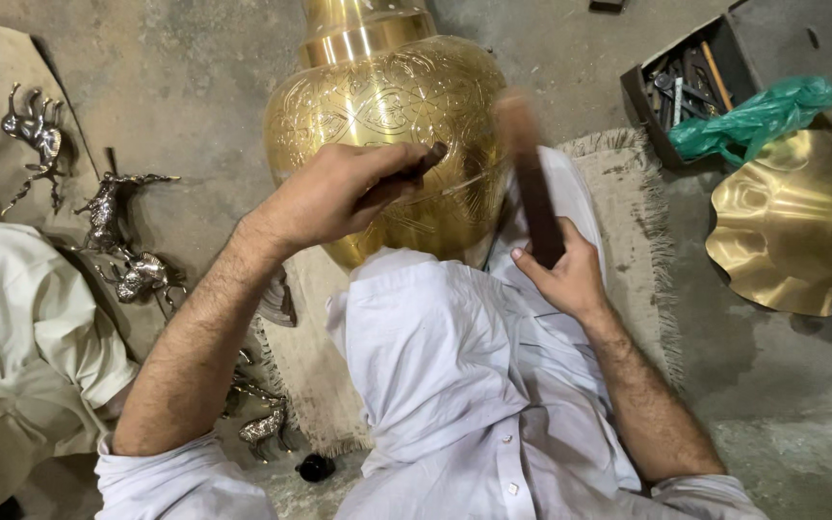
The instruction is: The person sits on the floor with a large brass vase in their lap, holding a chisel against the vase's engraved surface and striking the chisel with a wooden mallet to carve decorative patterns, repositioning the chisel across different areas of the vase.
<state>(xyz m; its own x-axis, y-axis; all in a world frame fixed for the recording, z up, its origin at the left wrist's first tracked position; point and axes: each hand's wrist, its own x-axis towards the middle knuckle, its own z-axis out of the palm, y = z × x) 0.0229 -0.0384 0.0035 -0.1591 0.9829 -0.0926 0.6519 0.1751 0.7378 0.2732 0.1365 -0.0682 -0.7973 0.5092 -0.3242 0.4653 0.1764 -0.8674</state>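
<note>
Head view, from the left: small metal horse figures (98, 217) lie on the concrete floor (185, 87) beside a folded leg in beige cloth (12, 337) at the left edge. Your left hand (334, 197) is closed tight around a thin dark chisel (416, 169), its tip touching the engraved side of the big brass vase (387, 106). The vase lies tilted against your raised knee in white cloth (435, 356), over a frayed mat (628, 202). Your right hand (565, 274) grips the lower end of a dark wooden mallet (527, 173), which looks blurred and stands just beside the chisel. At the right edge of the floor you have a box of tools (681, 87), a green plastic bag (753, 116) and a wavy brass bowl (801, 221).

My judgement of the risks: the vase is round and only propped on your knee, so a hard blow could roll it and drag the chisel across the pattern. The chisel meets a curved, polished wall; if it leans, it may skid and scratch. Your left knuckles sit close to the mallet's path, so an off-centre strike could catch them.
</note>
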